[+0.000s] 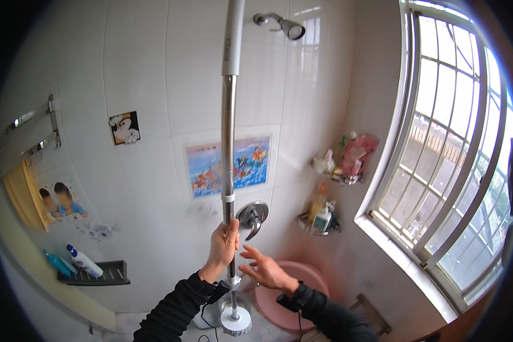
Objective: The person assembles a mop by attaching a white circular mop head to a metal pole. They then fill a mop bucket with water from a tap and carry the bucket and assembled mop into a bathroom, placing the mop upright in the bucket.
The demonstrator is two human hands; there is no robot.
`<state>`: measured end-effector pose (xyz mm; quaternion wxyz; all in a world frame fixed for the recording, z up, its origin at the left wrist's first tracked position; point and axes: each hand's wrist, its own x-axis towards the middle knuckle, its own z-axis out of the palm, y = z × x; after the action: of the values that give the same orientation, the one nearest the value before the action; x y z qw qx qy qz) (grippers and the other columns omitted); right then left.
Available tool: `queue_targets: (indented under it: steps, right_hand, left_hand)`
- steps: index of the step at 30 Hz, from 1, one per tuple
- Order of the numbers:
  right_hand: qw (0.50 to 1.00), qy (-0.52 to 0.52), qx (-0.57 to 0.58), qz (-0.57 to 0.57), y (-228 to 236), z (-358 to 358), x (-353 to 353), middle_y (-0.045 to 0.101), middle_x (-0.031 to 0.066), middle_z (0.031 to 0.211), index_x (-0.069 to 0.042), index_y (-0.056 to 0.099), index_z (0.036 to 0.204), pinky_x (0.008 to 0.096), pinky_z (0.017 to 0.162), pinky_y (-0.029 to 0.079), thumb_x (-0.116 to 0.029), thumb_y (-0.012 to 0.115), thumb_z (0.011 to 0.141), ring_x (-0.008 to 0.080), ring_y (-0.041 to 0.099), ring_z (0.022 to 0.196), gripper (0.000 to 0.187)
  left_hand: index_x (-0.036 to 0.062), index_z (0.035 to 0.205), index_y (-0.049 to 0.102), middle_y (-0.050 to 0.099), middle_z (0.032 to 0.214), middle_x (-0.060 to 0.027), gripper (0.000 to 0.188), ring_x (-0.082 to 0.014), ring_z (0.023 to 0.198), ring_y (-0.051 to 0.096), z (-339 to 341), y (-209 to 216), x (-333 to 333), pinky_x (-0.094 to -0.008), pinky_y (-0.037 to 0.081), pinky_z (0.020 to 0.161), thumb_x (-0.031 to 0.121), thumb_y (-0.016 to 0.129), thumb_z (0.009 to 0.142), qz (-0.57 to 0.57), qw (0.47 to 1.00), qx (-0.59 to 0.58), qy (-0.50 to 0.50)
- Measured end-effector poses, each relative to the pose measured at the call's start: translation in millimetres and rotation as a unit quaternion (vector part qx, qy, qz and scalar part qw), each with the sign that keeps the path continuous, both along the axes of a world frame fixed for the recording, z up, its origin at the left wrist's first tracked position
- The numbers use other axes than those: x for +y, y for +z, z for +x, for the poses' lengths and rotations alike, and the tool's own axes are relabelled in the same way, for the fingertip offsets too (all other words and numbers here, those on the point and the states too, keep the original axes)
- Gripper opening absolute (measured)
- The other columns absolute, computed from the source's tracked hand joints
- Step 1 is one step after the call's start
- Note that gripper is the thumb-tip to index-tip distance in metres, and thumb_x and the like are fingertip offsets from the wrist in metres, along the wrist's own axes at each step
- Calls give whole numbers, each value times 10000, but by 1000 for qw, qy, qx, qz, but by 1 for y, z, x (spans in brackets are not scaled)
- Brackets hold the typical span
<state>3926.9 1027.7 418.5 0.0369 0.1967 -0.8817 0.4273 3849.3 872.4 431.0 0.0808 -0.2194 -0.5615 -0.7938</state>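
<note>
A long-handled scrub brush stands nearly upright before me, its telescopic metal pole topped by a grey-white grip sleeve. Its round white brush head with bristles is low down, by the floor. My left hand is wrapped round the pole just under a white collar. To the right of the pole is my right hand, empty, fingers spread and apart from the pole. Behind my hands, a round shower valve with a lever is fixed to the tiled wall.
A pink basin and a small stool are at lower right. Corner racks hold bottles and a pink bag. A black shelf is at left, a barred window at right, a shower head above.
</note>
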Motion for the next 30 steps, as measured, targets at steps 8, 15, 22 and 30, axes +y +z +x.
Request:
queue_targets:
  steps: [8, 15, 22, 30]
  right_hand:
    - [989, -38, 106, -92, -2, -95, -3, 623, 182, 935, -19, 475, 1192, 424, 750, 513, -229, 627, 931, 365, 624, 832, 368]
    - [973, -167, 150, 48, -17, -140, 13, 619, 215, 845, -9, 448, 1000, 470, 678, 471, -176, 590, 928, 446, 597, 811, 230]
    - [958, -243, 135, 68, -81, -143, 12, 605, 250, 815, -19, 423, 995, 543, 628, 441, -216, 648, 899, 492, 574, 758, 314]
    - [964, -250, 23, 88, -98, -160, 18, 604, 162, 798, -47, 457, 947, 445, 657, 478, -310, 712, 856, 381, 614, 746, 377]
  left_hand:
    - [90, 733, 473, 457, 543, 28, 486, -51, 427, 434, -81, 55, 42, -218, 344, 404, 509, 518, 975, 34, 998, 43, -36]
    - [81, 909, 460, 543, 696, -14, 351, -85, 614, 544, -129, 45, 59, -232, 444, 589, 414, 539, 990, -12, 992, 91, -85]
    - [8, 1126, 421, 561, 814, -56, 320, -108, 648, 558, -168, 115, 61, -263, 478, 617, 240, 589, 983, 95, 950, 296, -6]
    - [70, 914, 450, 433, 599, 2, 402, -72, 426, 405, -188, 140, 64, -243, 367, 404, 458, 443, 1017, 91, 957, 122, -246]
